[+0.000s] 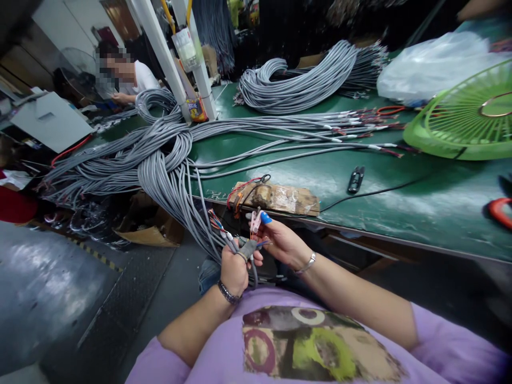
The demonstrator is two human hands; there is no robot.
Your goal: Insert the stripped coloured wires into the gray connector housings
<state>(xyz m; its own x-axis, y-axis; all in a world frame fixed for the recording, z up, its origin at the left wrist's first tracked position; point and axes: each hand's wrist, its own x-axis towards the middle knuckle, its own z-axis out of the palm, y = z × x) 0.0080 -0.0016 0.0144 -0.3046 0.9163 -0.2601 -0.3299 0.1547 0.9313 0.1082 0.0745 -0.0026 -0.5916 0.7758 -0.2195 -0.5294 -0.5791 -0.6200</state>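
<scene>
**Where the green bench [384, 208] ends, grey cables [160, 168] drape over**

There, the left hand [234, 270] is clamped around cable ends [229, 241] with coloured wires [216, 222] bared; just beside it, the right hand [285, 242] pinches a small pale connector [255, 222].

Both arms bend at the elbow and converge in front of the torso. The left forearm [196, 326] angles upward to the left hand [236, 271], its fingers curled in a grip. The right forearm [356, 296] reaches in from the right, the right hand [282, 242] pinching just beside the left.
</scene>
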